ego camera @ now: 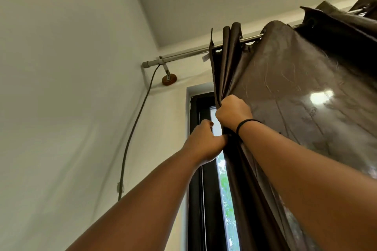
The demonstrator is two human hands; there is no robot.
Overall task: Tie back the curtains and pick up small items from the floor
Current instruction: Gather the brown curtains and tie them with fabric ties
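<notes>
Overhead, both hands, left hand [206, 142] and right hand [233, 113], grip the glossy brown curtain [285, 79]

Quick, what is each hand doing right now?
Left hand: closed, gripping the curtain edge.
Right hand: closed, gripping the gathered curtain folds higher up.

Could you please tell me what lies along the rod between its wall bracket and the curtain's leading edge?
In the head view, only bare rod runs from the bracket to the curtain; nothing hangs there.
</notes>
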